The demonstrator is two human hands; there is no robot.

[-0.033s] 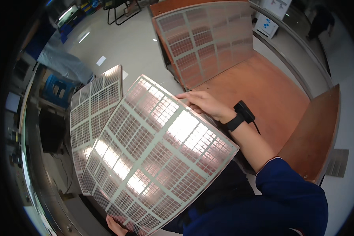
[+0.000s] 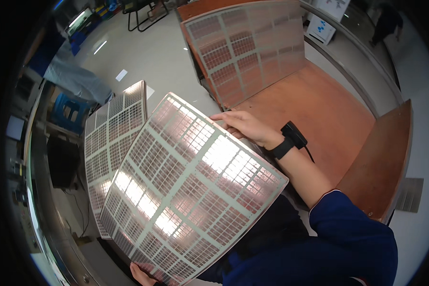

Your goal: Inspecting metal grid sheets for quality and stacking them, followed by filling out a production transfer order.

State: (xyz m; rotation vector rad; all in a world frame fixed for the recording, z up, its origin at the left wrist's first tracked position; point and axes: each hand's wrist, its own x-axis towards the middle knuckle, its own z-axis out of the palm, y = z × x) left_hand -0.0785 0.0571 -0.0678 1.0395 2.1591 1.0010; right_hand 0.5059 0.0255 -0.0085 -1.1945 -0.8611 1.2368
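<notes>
A large circuit board panel (image 2: pixel 188 167), copper-coloured with pale green bands between gridded blocks, is held tilted in front of my body and reflects bright light. My right hand (image 2: pixel 245 127) grips its upper right edge, with some fingers hidden behind it; a black strap with a small black device (image 2: pixel 294 135) is on that wrist. At the panel's lower left corner, my left hand (image 2: pixel 140 275) holds the edge, mostly cut off by the picture's lower border. A second similar panel (image 2: pixel 114 128) stands behind it on the left, partly covered.
To the right is a reddish-brown board-lined rack (image 2: pixel 314 117), with another gridded panel (image 2: pixel 248 47) leaning on its far side and a metal rail (image 2: pixel 352 52) beside it. A blue stool (image 2: pixel 69 112), a chair (image 2: pixel 145 14) and a distant person (image 2: pixel 387 24) are farther off.
</notes>
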